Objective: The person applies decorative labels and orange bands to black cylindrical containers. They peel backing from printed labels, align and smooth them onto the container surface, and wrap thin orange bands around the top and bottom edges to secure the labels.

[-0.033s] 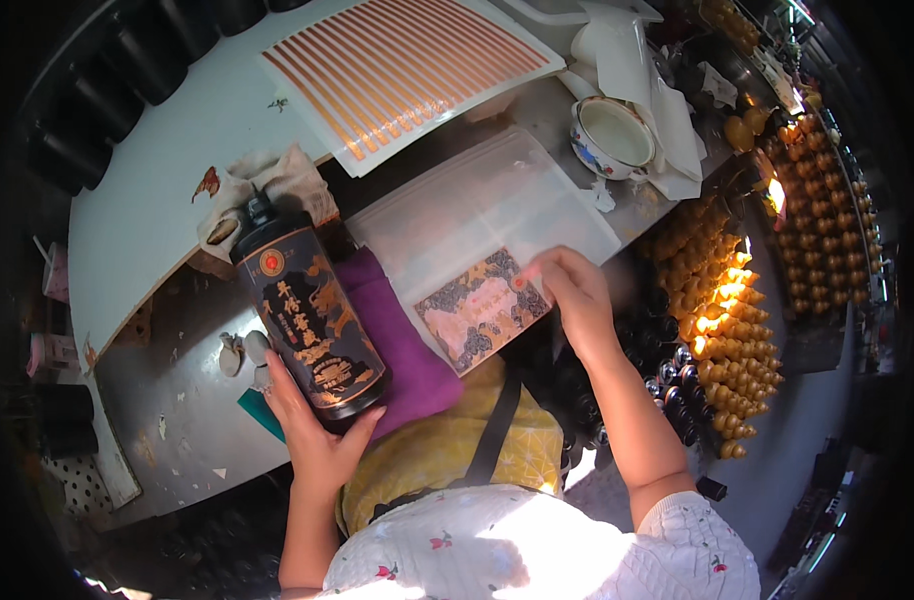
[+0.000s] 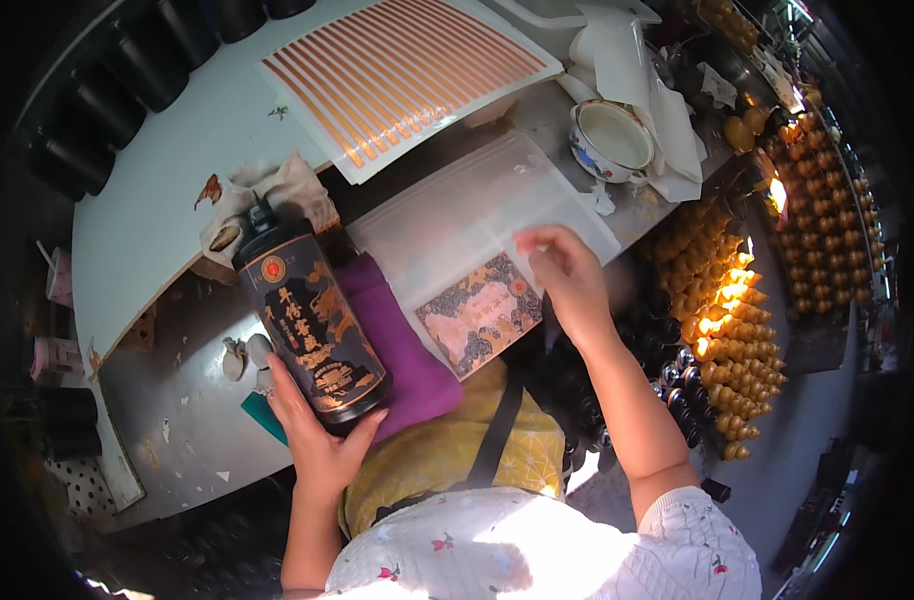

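A black bottle point(image 2: 322, 345) with gold decoration and a dark neck leans with its neck toward the far left. My left hand point(image 2: 322, 440) is closed around its lower end, the thumb at the base. It rests over a folded purple cloth point(image 2: 412, 365). To the right, a patterned rectangular label sheet point(image 2: 482, 310) lies along the near edge of a clear plastic sheet point(image 2: 457, 200). Just beyond the label's right corner hovers my right hand point(image 2: 572, 275), its fingers curled and pinched together. Whatever is between those fingertips, if anything, is too small to make out.
A white sheet with copper strips point(image 2: 417, 75) lies at the back. An enamel bowl point(image 2: 610, 140) stands at the far right beside white paper. Black bottles point(image 2: 142, 65) line the far left, and amber gourd-shaped pieces point(image 2: 722, 330) crowd the right. Grey stones point(image 2: 234, 358) and a crumpled cloth point(image 2: 302, 190) sit near the bottle.
My right hand has lifted from the label sheet's right corner and moved slightly away, uncovering it. My left hand and the bottle have hardly moved.
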### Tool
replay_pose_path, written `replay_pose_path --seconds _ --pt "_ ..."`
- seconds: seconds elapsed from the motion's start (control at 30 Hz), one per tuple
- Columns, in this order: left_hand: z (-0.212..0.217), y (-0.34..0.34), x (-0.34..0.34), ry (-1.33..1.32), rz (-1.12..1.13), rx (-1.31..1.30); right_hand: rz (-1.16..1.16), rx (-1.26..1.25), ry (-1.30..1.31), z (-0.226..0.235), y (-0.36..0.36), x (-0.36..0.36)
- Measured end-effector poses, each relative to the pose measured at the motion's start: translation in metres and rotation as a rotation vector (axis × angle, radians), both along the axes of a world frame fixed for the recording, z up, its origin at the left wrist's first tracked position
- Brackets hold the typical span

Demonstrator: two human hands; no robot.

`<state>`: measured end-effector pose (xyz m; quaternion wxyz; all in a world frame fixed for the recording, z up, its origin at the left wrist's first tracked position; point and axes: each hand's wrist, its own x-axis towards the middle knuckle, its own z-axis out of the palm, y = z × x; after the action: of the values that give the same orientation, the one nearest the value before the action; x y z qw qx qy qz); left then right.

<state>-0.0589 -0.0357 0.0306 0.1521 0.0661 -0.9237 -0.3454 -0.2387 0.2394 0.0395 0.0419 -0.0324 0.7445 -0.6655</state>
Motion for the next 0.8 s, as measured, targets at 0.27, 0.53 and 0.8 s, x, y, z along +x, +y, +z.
replay_pose_path --seconds 0.27,0.53,0.8 --pt "-0.008 -0.005 -0.004 0.122 0.058 0.283 -0.53 -0.621 -0.154 0.005 -0.075 -0.181" --pt "-0.011 -0.013 -0.003 0.142 0.043 0.365 -0.498 -0.244 -0.017 0.013 -0.022 -0.256" --pt "-0.015 -0.025 0.006 0.072 -0.053 0.222 -0.566 0.645 0.495 0.04 0.024 -0.27"
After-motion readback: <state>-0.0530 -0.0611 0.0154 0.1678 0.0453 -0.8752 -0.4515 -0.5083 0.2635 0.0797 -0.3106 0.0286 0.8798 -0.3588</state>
